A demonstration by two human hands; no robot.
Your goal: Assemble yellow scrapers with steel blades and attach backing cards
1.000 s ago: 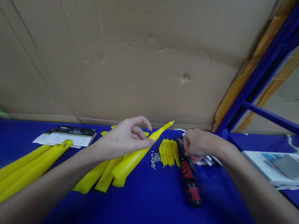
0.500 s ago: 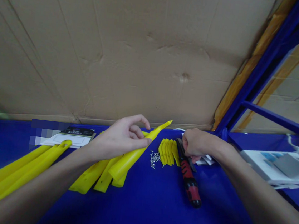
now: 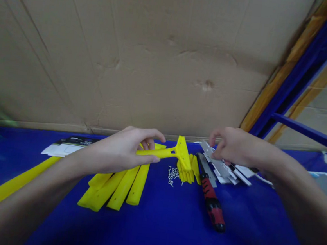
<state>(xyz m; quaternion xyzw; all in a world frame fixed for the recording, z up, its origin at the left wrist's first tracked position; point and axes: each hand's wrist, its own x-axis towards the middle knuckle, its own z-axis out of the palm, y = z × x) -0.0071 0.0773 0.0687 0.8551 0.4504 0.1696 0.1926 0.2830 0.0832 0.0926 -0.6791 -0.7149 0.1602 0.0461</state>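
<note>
In the head view, our left hand [image 3: 127, 149] pinches the handle of a yellow plastic T-shaped tool [image 3: 163, 153], thumb along the near side and fingers curled in behind; the tool is held out to the right, its wide head above or in front of the fanned yellow plastic pieces [image 3: 196, 169], and we can't tell if they touch. Our right hand [image 3: 236, 146] is over the pile of flat grey metal blades [image 3: 223, 170], thumb and forefinger at the edge of one thin grey blade [image 3: 207, 148]; we can't tell if the grip is closed on it. White slips [image 3: 243, 178] lie mixed in at the pile's right. Left of the pile lies a tool with a red-and-black handle [image 3: 212, 203], handle end toward us. Small loose silver screws [image 3: 172, 175] sit just left of the fanned pieces. Below our left hand, several long yellow plastic handles [image 3: 124, 189] lie side by side, ends toward us. Further left, we see a long yellow strip [image 3: 11, 187] partly behind our forearm, and black-and-white printed cards [image 3: 67, 149]. All of it is on the blue tabletop [image 3: 162, 232], backed by a brown cardboard sheet [image 3: 159, 59].
</note>
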